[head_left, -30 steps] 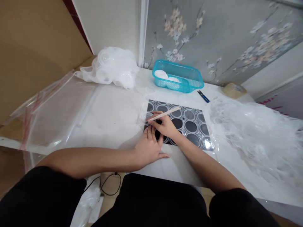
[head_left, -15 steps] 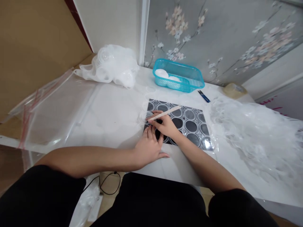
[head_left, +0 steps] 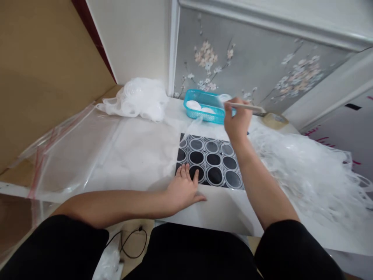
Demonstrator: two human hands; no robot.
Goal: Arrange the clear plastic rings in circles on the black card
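On the table lies a dark sheet (head_left: pixel 213 159) printed with rows of black circles in pale rings. My left hand (head_left: pixel 184 186) rests flat on its lower left corner, fingers spread. My right hand (head_left: pixel 238 118) is raised above the sheet's far right side, closed around a thin pale stick (head_left: pixel 247 106) that points to the right. A blurred, translucent white plastic piece (head_left: pixel 223 98) hangs at its fingertips, in front of the blue basket (head_left: pixel 190 112). Whether this piece still touches the sheet is hard to tell.
White round pieces (head_left: pixel 193 105) sit in the basket. A bundle of white plastic rings (head_left: pixel 140 99) lies at the back left, and a big heap of translucent cut-outs (head_left: pixel 305 167) on the right. Clear plastic bags (head_left: pixel 72 147) cover the left edge. A tape roll (head_left: pixel 274 120) stands behind the heap.
My right hand has lifted from the sheet's left side and swung up and right with the stick, drawing a translucent piece along. My left hand stays on the sheet. The view has tilted up.
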